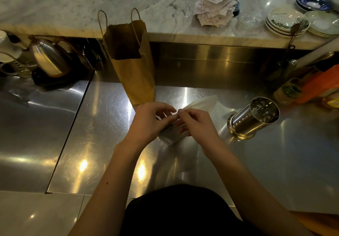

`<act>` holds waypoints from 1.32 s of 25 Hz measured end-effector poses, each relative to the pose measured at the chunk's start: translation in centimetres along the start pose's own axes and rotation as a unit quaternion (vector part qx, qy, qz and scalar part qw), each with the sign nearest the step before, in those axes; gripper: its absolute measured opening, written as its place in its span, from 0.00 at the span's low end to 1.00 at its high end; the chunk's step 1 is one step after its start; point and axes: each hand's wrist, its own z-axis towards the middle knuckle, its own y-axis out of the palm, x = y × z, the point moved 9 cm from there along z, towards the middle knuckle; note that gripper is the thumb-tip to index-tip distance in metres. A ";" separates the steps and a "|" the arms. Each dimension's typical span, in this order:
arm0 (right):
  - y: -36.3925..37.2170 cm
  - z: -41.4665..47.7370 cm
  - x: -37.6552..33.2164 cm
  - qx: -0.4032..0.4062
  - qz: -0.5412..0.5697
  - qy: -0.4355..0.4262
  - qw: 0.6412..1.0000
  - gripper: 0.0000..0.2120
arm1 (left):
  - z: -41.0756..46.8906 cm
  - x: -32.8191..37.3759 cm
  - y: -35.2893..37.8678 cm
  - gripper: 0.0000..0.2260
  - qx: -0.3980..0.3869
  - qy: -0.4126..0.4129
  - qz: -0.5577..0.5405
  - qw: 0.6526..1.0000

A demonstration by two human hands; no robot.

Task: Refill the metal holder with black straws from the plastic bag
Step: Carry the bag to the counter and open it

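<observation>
A clear plastic bag lies on the steel counter in front of me, its bunched top fanning out to the upper right. My left hand and my right hand meet at the bag's neck, fingertips pinching it from both sides. The bag's lower end shows under my hands; its contents look dark but are mostly hidden. The perforated metal holder stands to the right of my hands, looking empty inside.
A brown paper bag with handles stands just behind my hands. A metal kettle sits at the left. Stacked plates and a pile of paper slips rest on the marble ledge. Orange packaging and a jar crowd the right.
</observation>
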 end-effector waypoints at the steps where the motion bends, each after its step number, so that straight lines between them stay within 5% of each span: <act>1: 0.0 0.1 -0.1 -0.003 0.001 -0.005 1.000 0.13 | -0.1 0.0 0.1 0.12 0.001 0.001 0.003 1.000; 18: -0.3 -0.5 0.1 -0.031 0.041 -0.005 0.999 0.11 | -0.5 -2.4 0.9 0.08 -0.020 -0.052 -0.129 0.990; 27: -0.3 -0.7 0.9 -0.030 0.026 0.049 0.998 0.17 | -1.3 -3.3 2.6 0.09 -0.069 -0.108 -0.282 0.951; 33: -1.1 -0.1 0.3 -0.027 -0.003 0.020 0.999 0.08 | -1.0 -2.6 2.2 0.11 -0.045 -0.091 -0.251 0.963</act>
